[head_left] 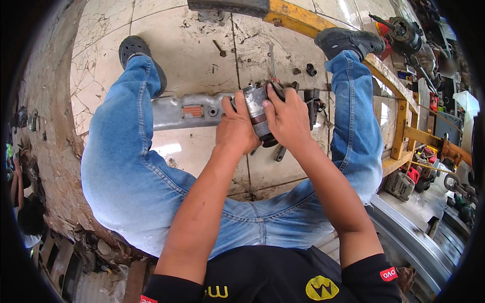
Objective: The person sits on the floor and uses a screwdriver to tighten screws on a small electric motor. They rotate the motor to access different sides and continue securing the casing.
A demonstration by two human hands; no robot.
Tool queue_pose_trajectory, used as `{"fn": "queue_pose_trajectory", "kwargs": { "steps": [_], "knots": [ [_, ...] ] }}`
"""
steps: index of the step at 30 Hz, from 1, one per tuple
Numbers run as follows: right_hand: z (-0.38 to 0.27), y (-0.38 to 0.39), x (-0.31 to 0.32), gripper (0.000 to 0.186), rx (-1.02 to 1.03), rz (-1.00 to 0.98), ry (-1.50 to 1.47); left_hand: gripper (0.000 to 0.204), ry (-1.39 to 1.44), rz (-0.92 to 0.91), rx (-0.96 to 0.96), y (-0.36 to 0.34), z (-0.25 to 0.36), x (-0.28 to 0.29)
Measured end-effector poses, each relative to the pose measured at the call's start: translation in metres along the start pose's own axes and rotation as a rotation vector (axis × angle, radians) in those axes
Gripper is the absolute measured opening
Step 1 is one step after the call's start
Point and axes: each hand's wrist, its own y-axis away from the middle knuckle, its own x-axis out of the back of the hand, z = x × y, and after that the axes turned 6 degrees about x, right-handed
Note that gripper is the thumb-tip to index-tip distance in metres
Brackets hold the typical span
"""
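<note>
Between my knees, above the tiled floor, I hold a cylindrical metal motor [257, 107] with a silver body, a brownish band and a dark lower end. My left hand [235, 127] is closed around its left side. From the right, my right hand [289, 117] grips it, the thumb lying on the silver casing and the fingers over a dark part at its upper end. Behind my left hand lies a long grey metal cover [174, 112] with an orange label and a round hole. My fingers partly hide the motor's far side.
A bolt [219, 49], a slim metal tool [273, 59] and a black socket-like piece [311, 69] lie on the floor ahead. Dark metal parts [314, 107] sit right of my hands. A yellow frame [298, 19] runs along the far and right sides, with cluttered machine parts beyond.
</note>
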Motion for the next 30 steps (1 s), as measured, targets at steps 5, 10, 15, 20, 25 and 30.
{"fn": "queue_pose_trajectory", "kwargs": {
  "steps": [5,10,15,20,25,30],
  "knots": [
    [0.006,0.02,0.011,0.039,0.076,-0.024,-0.007,0.133,0.011,0.013,-0.002,0.0,0.001,0.0],
    [0.003,-0.004,0.002,0.039,0.04,-0.008,-0.024,0.132,-0.018,-0.01,0.003,0.002,0.003,0.002],
    [-0.007,0.022,0.012,0.038,0.127,-0.052,-0.039,0.132,0.009,0.04,0.005,-0.001,-0.002,-0.005],
    [-0.001,-0.004,0.001,0.038,0.072,0.002,0.002,0.131,-0.028,0.009,-0.016,0.001,0.001,0.0],
    [-0.003,0.024,0.014,0.037,0.163,-0.074,-0.015,0.131,0.013,-0.007,0.006,0.004,-0.001,0.002],
    [-0.006,-0.005,0.004,0.038,0.147,0.012,0.021,0.131,-0.031,-0.022,-0.007,0.001,0.002,0.004]
  ]
}}
